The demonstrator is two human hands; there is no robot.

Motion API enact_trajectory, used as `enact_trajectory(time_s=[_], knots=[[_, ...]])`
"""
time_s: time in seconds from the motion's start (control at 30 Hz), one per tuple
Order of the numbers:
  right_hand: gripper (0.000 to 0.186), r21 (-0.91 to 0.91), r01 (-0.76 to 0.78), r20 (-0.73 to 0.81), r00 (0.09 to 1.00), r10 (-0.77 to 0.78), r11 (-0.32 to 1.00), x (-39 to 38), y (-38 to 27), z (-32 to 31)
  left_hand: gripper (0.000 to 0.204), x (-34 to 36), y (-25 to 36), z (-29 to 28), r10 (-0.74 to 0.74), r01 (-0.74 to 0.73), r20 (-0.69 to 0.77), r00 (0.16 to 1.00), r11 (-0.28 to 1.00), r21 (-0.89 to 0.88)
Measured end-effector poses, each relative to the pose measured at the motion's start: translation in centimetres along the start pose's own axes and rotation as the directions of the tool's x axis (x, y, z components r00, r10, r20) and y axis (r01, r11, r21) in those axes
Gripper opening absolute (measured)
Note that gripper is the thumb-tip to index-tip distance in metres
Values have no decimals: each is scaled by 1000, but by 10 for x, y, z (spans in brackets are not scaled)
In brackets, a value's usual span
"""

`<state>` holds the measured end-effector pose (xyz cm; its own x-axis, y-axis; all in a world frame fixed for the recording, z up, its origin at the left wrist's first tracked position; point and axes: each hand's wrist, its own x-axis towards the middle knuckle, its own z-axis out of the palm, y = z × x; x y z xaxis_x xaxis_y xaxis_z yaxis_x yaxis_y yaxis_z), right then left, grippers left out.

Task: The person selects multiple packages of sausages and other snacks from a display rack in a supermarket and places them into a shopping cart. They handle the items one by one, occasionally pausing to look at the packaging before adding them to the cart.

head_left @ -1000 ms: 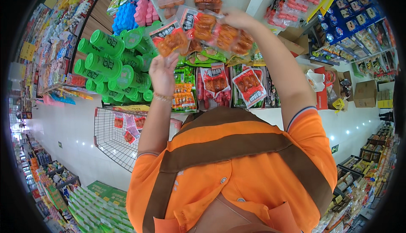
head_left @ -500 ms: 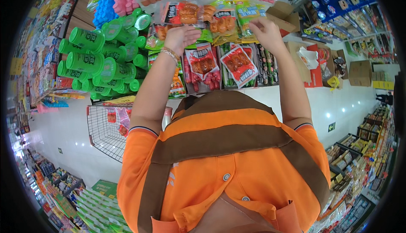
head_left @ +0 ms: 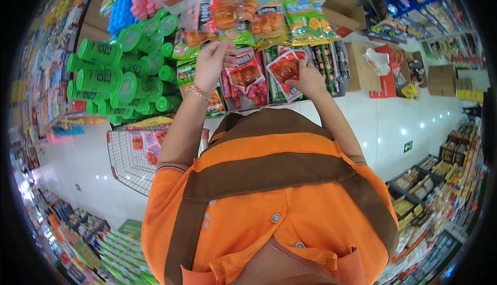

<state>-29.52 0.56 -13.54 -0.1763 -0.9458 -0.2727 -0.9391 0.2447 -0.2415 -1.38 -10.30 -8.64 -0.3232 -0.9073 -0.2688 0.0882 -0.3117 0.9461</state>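
A red-and-white packet of reddish-brown meat snacks point(head_left: 283, 73) lies tilted on top of the display, with another similar packet partly hidden under it. My right hand point(head_left: 310, 80) grips its right edge, fingers above and thumb below. To the left is a second red-and-white meat snack packet point(head_left: 244, 73) on pink-wrapped sticks. Beside that packet's upper left edge is my left hand point(head_left: 211, 65), its fingers loosely apart and holding nothing. Whether its fingertips touch the packet, I cannot tell. Just beyond lie a green-and-yellow snack bag point(head_left: 309, 20) and clear bags of brown snacks point(head_left: 226, 15).
Green lidded tubs point(head_left: 98, 79) are piled at the left. A wire shopping cart point(head_left: 132, 153) with several packets stands below them. Dark-wrapped sticks point(head_left: 323, 65) fill the compartment right of my right hand. Open cardboard boxes point(head_left: 362, 65) stand farther right.
My right hand has come down from the green-and-yellow bag and taken hold of the red packet's edge. That bag shows more fully. My left hand has moved slightly nearer to me.
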Motion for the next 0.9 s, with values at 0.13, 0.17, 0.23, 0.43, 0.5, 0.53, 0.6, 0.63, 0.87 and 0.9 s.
enact_trajectory(time_s=[0.13, 0.17, 0.23, 0.43, 0.5, 0.53, 0.6, 0.63, 0.87, 0.9], knots=[[67, -124, 116, -144, 980, -134, 985, -7, -4, 0, 29, -38, -21, -10, 27, -23, -99, 995, 999, 43], [66, -117, 209, -214, 949, -230, 971, -9, -7, -3, 30, -53, -30, -10, 67, -65, -108, 992, 998, 22], [61, -42, 351, -323, 881, -345, 935, -15, -14, -11, 32, -83, -44, -9, 54, -55, -147, 988, 998, -2], [29, 247, 698, -178, 715, -677, 672, -9, -73, -18, 33, -172, -71, 7, -5, -64, -491, 871, 990, -124], [29, 300, 827, -177, 538, -824, 475, -3, -107, -3, 34, -207, -79, 10, -20, -77, -632, 775, 989, -127], [29, 353, 845, -146, 475, -868, 403, -3, -123, 3, 34, -226, -85, 13, -37, -79, -690, 723, 988, -135], [29, 356, 892, -107, 336, -936, 279, -6, -158, 14, 33, -265, -97, 15, -75, -71, -774, 628, 986, -153], [29, 370, 898, -108, 299, -948, 240, -11, -177, 19, 33, -286, -104, 13, -75, -79, -805, 588, 986, -149], [32, 385, 922, -118, 87, -989, 35, -101, -267, 57, 36, -417, -130, -50, -32, -62, -994, 104, 997, -38], [34, 365, 931, -144, 32, -989, -23, -118, -276, 67, 35, -431, -130, -63, 13, -100, -992, 122, 995, 1]])
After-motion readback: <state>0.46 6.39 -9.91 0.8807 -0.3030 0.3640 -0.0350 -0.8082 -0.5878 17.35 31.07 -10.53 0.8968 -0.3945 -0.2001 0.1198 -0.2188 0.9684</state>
